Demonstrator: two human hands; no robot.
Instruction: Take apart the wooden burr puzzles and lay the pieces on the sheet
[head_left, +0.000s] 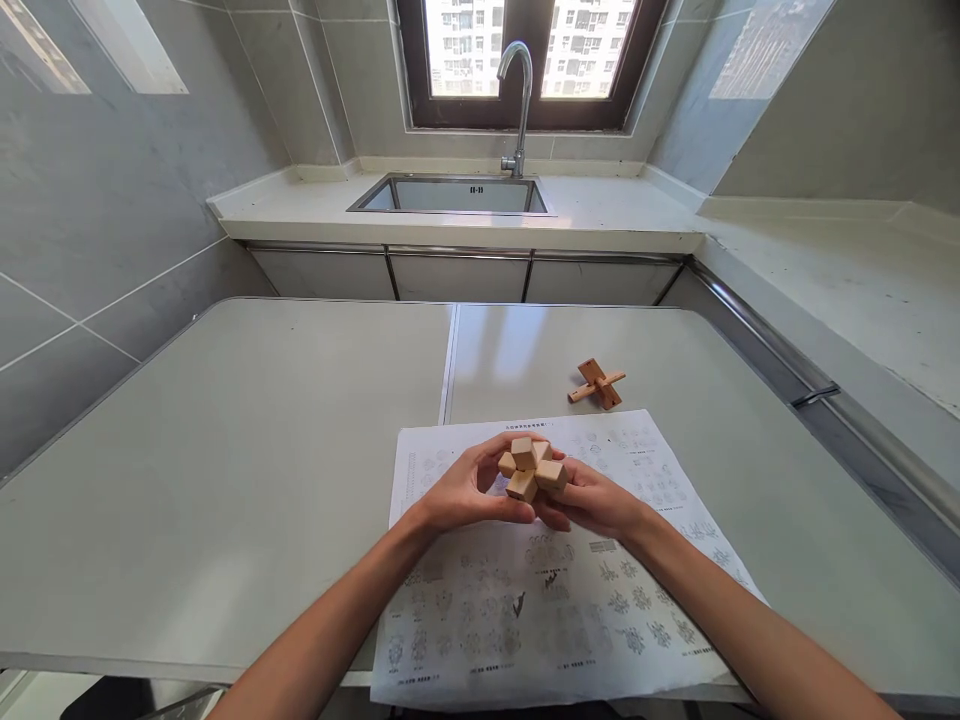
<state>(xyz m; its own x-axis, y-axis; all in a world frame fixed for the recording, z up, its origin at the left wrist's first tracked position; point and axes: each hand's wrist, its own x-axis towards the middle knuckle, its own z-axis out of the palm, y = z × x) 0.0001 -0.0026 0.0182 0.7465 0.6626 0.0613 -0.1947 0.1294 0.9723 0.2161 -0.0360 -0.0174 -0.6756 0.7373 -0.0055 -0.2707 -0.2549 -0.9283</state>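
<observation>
A small wooden block puzzle (532, 468) of interlocked pale sticks is held just above a printed sheet (555, 590) of diagrams. My left hand (465, 492) grips it from the left, thumb and fingers wrapped round its side. From the right, my right hand (596, 500) closes on the same puzzle. A second wooden cross puzzle (598, 384) lies on the table beyond the sheet, untouched.
The grey table (225, 450) has a seam down its middle. Beyond it a counter holds a steel sink (454, 195) and a tap (520, 100) under a window. Another counter (847, 280) runs along the right.
</observation>
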